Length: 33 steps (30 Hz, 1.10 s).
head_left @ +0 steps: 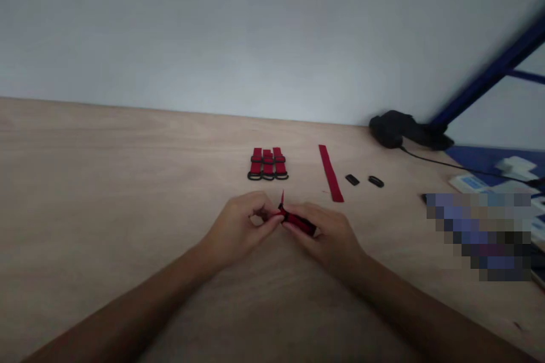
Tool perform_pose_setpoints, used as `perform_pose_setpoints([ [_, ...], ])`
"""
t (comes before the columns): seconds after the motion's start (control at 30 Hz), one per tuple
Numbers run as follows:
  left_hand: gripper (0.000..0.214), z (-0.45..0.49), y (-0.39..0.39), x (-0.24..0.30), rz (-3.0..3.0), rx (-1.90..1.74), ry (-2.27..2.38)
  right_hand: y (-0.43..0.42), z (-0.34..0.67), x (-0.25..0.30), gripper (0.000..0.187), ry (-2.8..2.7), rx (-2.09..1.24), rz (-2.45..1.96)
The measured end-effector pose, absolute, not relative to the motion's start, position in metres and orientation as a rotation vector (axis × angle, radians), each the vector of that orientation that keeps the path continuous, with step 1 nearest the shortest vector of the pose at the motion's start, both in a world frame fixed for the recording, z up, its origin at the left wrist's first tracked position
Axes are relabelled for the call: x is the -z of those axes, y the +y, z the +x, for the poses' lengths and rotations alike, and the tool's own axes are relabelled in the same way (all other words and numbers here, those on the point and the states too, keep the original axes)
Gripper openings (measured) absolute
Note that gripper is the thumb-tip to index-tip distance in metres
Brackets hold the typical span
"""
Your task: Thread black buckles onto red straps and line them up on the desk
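Between both hands is a red webbing strap (298,222) with black buckle pieces on it, held just above the table. My left hand (244,221) pinches its left end near a black slider (281,208), where a thin red tip sticks up. My right hand (326,229) is closed around the strap's right part, whose dark end shows under the fingers. Beyond the hands, three similar red straps (268,165) with black sliders and rings lie side by side. A loose flat red strip (331,173) lies to their right, next to a black slider buckle (352,180) and a black oval ring (376,181).
A light wooden table (106,181) runs back to a pale wall (213,34). At the back right lies a black object (392,127) with a cable (460,168) trailing right. A pixelated patch (485,238) hides something at the right edge, near white and blue items (472,184).
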<state>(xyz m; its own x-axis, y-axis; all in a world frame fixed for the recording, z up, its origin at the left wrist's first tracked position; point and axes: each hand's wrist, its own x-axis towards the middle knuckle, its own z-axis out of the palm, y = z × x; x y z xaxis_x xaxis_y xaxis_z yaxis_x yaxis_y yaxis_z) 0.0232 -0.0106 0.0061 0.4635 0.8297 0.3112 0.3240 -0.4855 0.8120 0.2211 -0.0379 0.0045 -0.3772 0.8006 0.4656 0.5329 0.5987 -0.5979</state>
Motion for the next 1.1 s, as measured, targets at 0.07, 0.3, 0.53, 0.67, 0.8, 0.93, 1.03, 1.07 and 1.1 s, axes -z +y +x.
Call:
perform_pose_setpoints([
  [0.07, 0.009, 0.0231, -0.0107, -0.0062, 2.048, -0.977, 0.992, -0.038, 0.2193, -0.0057, 0.03, -2.065, -0.446, -1.007],
  [0.3, 0.007, 0.0238, -0.0084, -0.0042, 2.078, -1.01, 0.885, -0.0378, 0.2158, -0.0015, 0.019, -1.877, -0.55, -1.258],
  [0.53, 0.008, 0.0231, -0.007, -0.0019, 2.085, -1.008, 0.862, -0.0361, 0.2182, 0.0001, 0.017, -1.869, -0.678, -1.244],
  [0.67, 0.005, 0.0232, -0.0072, -0.002, 2.091, -1.031, 0.852, -0.0358, 0.2179, -0.0005, 0.022, -1.913, -0.605, -1.221],
  [0.8, 0.006, 0.0234, -0.0076, -0.0053, 2.144, -1.062, 0.851, -0.0353, 0.2169, 0.0008, 0.017, -1.902, -0.556, -1.186],
  [0.93, 0.006, 0.0233, -0.008, -0.0075, 2.199, -1.06, 0.792, -0.0361, 0.2162, 0.0006, 0.015, -1.902, -0.532, -1.143],
  [1.03, 0.006, 0.0233, -0.0079, -0.0068, 2.249, -1.054, 0.744, -0.0376, 0.216, 0.0, 0.021, -1.92, -0.518, -1.149],
  [1.07, 0.006, 0.0234, -0.008, -0.0063, 2.265, -1.051, 0.751, -0.0379, 0.216, -0.0002, 0.023, -1.934, -0.507, -1.137],
  [1.1, 0.006, 0.0236, -0.0082, -0.0058, 2.277, -1.053, 0.768, -0.0381, 0.2161, -0.0005, 0.025, -1.949, -0.493, -1.108],
])
